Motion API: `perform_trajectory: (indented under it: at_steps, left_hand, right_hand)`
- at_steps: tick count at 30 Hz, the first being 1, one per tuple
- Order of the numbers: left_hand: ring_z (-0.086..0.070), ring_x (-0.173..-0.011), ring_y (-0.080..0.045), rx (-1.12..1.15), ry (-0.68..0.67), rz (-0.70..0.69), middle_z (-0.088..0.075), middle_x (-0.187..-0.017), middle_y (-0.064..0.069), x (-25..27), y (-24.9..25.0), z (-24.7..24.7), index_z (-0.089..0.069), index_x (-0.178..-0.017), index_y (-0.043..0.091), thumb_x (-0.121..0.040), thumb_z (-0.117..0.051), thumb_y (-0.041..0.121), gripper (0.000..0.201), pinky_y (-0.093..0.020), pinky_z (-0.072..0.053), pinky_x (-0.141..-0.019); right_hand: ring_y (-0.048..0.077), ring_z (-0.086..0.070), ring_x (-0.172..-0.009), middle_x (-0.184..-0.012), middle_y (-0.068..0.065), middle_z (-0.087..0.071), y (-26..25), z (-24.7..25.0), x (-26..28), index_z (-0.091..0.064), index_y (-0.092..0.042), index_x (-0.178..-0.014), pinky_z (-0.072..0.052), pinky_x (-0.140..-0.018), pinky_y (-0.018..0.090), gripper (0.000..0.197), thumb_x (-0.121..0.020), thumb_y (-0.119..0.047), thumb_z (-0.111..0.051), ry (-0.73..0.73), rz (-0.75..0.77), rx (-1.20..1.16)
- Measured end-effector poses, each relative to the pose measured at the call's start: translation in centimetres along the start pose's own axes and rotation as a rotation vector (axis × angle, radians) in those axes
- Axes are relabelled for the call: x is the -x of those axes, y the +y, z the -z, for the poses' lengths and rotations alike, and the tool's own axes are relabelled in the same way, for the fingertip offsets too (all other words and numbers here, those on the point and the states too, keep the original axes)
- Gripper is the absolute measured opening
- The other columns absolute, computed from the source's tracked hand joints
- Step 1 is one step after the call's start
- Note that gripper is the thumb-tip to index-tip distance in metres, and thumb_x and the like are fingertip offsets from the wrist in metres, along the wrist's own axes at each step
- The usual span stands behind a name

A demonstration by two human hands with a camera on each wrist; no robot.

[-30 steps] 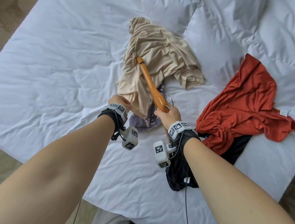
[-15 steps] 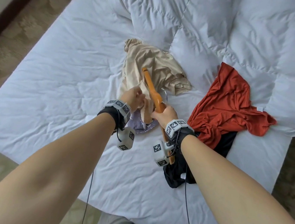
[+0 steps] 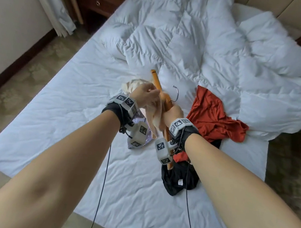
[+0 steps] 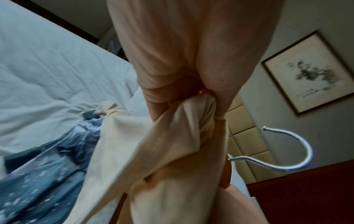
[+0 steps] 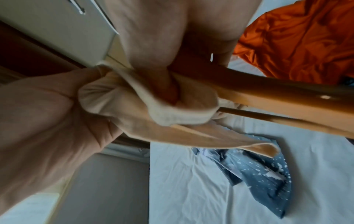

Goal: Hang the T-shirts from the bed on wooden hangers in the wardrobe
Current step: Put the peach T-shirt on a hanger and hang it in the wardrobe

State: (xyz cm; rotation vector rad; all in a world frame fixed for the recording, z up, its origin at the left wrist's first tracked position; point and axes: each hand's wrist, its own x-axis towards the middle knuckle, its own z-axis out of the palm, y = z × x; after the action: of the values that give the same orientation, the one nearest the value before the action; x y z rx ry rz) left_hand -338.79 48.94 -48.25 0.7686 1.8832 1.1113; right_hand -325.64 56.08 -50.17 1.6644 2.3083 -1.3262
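Left hand [image 3: 144, 96] clutches the beige T-shirt [image 3: 153, 114], right hand [image 3: 173, 112] grasps the wooden hanger [image 3: 163, 96]; the bunched collar probably snags and slips off.

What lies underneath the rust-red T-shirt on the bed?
A black garment sticks out from under the rust-red T-shirt at its near edge, on the white sheet. How far it reaches beneath, or whether anything else lies there, is covered.
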Motion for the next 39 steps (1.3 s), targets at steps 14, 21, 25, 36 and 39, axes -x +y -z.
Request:
perform_trajectory:
  at_steps: [14, 21, 25, 36, 39]
  left_hand:
    - [-0.061, -0.114, -0.025, -0.294, 0.099, 0.11, -0.061, -0.126, -0.005, 9.7, 11.8, -1.2, -0.06, -0.131, 0.014, -0.095, -0.059, 0.015, 0.036, -0.029, -0.052, -0.09]
    - [-0.058, -0.088, -0.022, -0.327, 0.194, -0.065, -0.06, -0.083, 0.002, 15.9, 17.0, -3.7, -0.063, -0.087, 0.019, -0.097, -0.056, 0.026, 0.014, -0.023, -0.046, -0.065]
    - [-0.051, -0.072, -0.015, -0.452, 0.2, -0.155, -0.048, -0.067, 0.009, 19.5, 19.5, -5.0, -0.054, -0.07, 0.024, -0.098, -0.057, 0.027, 0.028, -0.018, -0.037, -0.056]
    - [-0.05, -0.059, -0.025, -0.154, 0.284, -0.215, -0.05, -0.069, -0.005, 27.2, 25.7, -7.8, -0.057, -0.098, 0.009, -0.103, -0.044, 0.025, 0.021, -0.011, -0.027, -0.028]
    - [-0.06, -0.077, -0.03, -0.086, 0.226, -0.266, -0.057, -0.075, -0.01, 28.0, 27.3, -8.4, -0.059, -0.09, 0.01, -0.099, -0.05, 0.028, 0.022, -0.017, -0.049, -0.054]
  right_hand:
    - [0.03, -0.064, -0.083, -0.095, 0.009, -0.069, -2.3, 12.9, 10.0, -0.065, -0.009, -0.105, -0.051, -0.072, 0.031, 0.024, -0.083, -0.018, -0.064, 0.256, 0.072, -0.263]
    - [0.022, -0.061, -0.067, -0.074, 0.002, -0.063, -0.2, 18.1, 16.2, -0.063, -0.01, -0.091, -0.04, -0.055, 0.024, 0.013, -0.082, -0.02, -0.065, 0.261, 0.135, -0.297]
    - [0.021, -0.059, -0.064, -0.071, 0.002, -0.061, 1.1, 20.3, 20.3, -0.065, -0.007, -0.095, -0.039, -0.049, 0.021, 0.017, -0.083, -0.019, -0.067, 0.23, 0.184, -0.319]
    - [0.019, -0.059, -0.057, -0.063, 0.005, -0.062, 2.3, 24.6, 28.0, -0.061, -0.011, -0.074, -0.049, -0.059, 0.026, 0.052, -0.087, -0.062, -0.062, 0.114, 0.361, -0.225]
    - [0.019, -0.06, -0.066, -0.072, 0.004, -0.064, 1.8, 25.1, 29.5, -0.058, -0.017, -0.076, -0.047, -0.062, 0.027, 0.036, -0.092, -0.049, -0.062, 0.133, 0.411, -0.155]
